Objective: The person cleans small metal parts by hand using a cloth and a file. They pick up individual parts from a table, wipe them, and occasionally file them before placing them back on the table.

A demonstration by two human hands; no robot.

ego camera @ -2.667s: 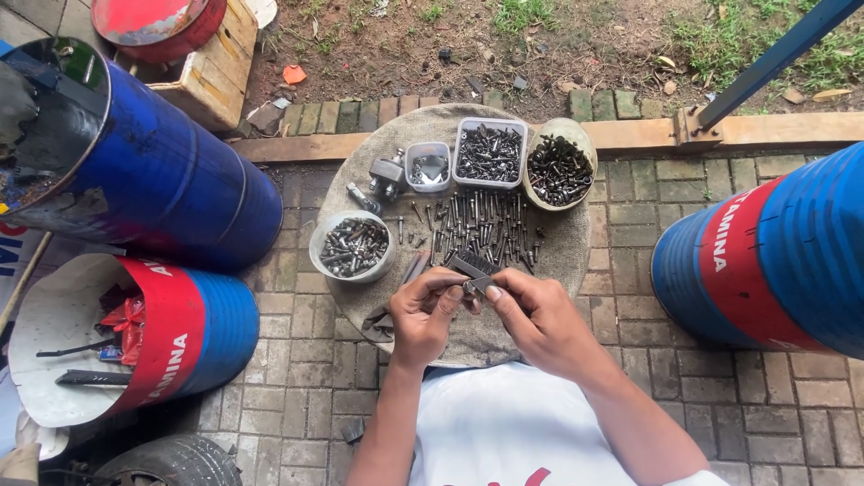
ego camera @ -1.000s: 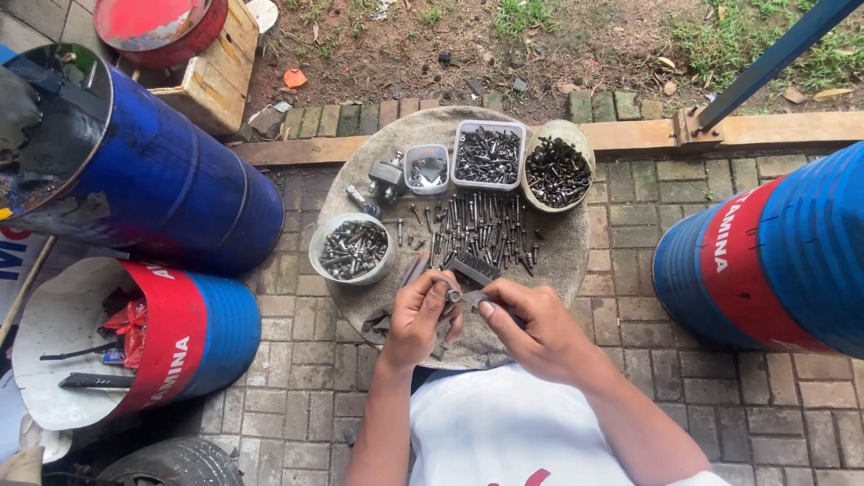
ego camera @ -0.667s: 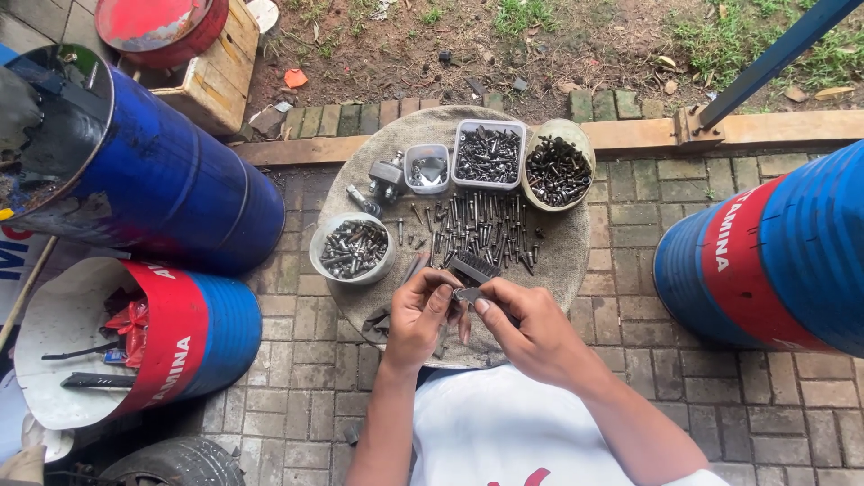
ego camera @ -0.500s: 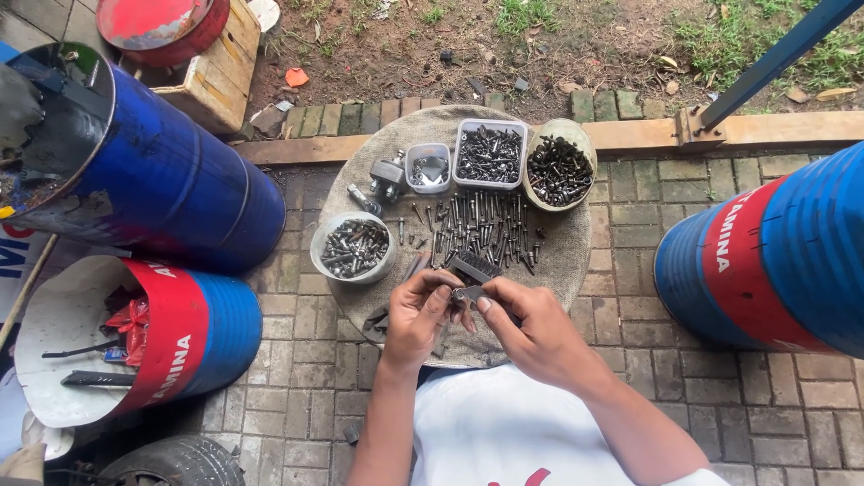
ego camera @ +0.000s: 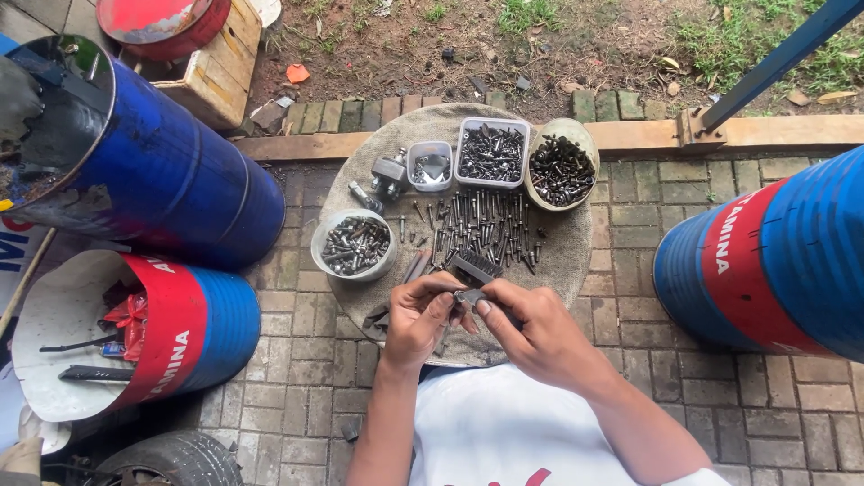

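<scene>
My left hand (ego camera: 418,317) and my right hand (ego camera: 531,331) meet over the near part of a round cloth-covered table (ego camera: 576,247). Both pinch one small dark metal piece (ego camera: 468,295) between thumbs and fingertips. Just beyond my fingers lies a black wire brush (ego camera: 474,265), and past it a spread of loose bolts (ego camera: 481,225). A round tub of bolts (ego camera: 355,244) stands left of my left hand.
At the table's far edge stand a small square tub (ego camera: 430,166), a larger square tub of screws (ego camera: 491,153) and a round bowl of dark nuts (ego camera: 562,166). Blue and red drums flank me: two at left (ego camera: 180,180) (ego camera: 171,333), one at right (ego camera: 774,252). A tyre (ego camera: 171,459) lies bottom left.
My hands stayed over the table's near part. My right hand dipped lower and came back up to meet the left, both closing on the small metal piece near the brush.
</scene>
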